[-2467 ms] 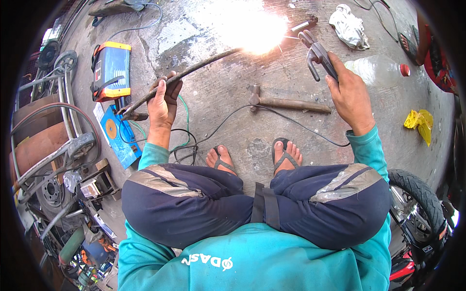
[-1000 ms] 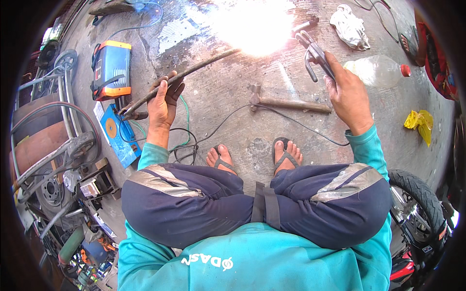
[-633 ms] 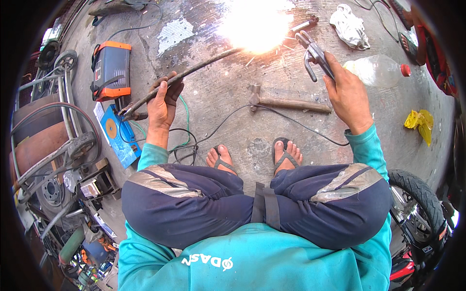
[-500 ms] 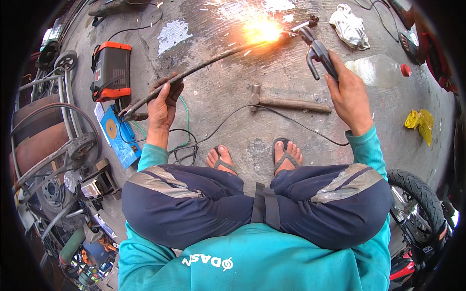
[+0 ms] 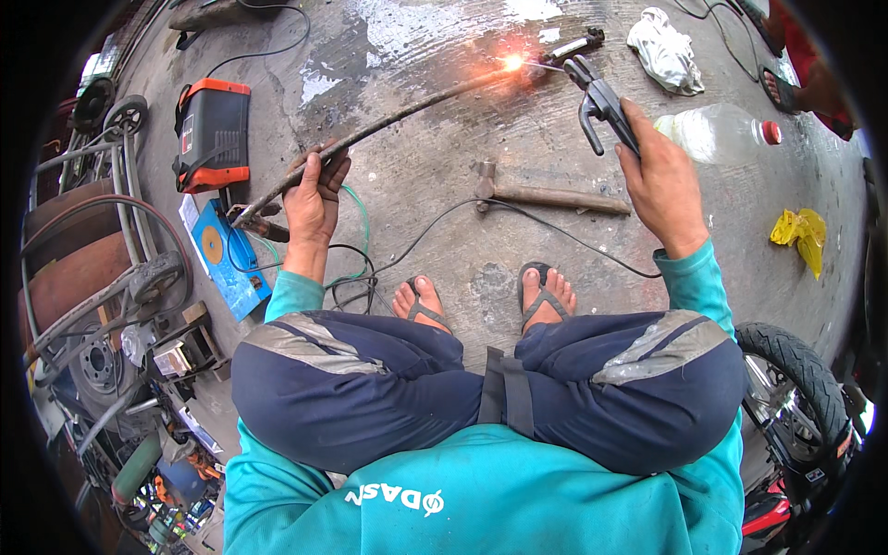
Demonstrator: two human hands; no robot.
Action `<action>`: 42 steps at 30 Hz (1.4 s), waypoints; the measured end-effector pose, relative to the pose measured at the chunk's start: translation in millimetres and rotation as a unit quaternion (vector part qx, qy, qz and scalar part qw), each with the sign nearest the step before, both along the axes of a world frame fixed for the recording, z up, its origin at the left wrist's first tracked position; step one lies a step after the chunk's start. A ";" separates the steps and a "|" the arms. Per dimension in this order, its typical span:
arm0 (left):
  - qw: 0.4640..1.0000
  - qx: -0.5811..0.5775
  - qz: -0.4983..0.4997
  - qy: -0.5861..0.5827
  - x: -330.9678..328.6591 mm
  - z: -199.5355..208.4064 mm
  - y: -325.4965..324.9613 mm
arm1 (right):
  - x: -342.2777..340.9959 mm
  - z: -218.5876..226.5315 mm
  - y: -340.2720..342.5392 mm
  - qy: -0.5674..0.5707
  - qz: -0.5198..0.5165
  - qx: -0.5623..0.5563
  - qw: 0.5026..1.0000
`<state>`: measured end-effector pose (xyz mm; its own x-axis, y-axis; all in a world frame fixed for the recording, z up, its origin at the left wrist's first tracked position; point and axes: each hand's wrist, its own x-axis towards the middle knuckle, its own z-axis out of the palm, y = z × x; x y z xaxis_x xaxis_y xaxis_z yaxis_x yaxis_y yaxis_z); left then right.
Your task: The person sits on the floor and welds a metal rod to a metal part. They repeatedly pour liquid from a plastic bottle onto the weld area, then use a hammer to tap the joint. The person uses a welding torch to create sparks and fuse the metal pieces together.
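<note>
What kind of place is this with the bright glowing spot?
Probably a small repair or welding workshop. The right hand grips a welding rod holder, a hammer lies on the concrete floor, and a motorcycle wheel shows at lower right.

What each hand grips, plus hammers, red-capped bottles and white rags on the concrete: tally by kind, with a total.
Metal bar: 1 (left hand)
Electrode holder: 1 (right hand)
Hammer: 1
Red-capped plastic bottle: 1
White rag: 1
Total: 5
</note>
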<state>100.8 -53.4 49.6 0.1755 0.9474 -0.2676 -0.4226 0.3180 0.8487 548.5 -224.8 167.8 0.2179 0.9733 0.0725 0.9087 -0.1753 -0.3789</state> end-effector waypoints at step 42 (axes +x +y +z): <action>1.000 -0.023 0.011 0.000 0.3 4.3 -0.9 | -10.1 -2.8 7.2 -0.065 -0.004 -0.064 0.996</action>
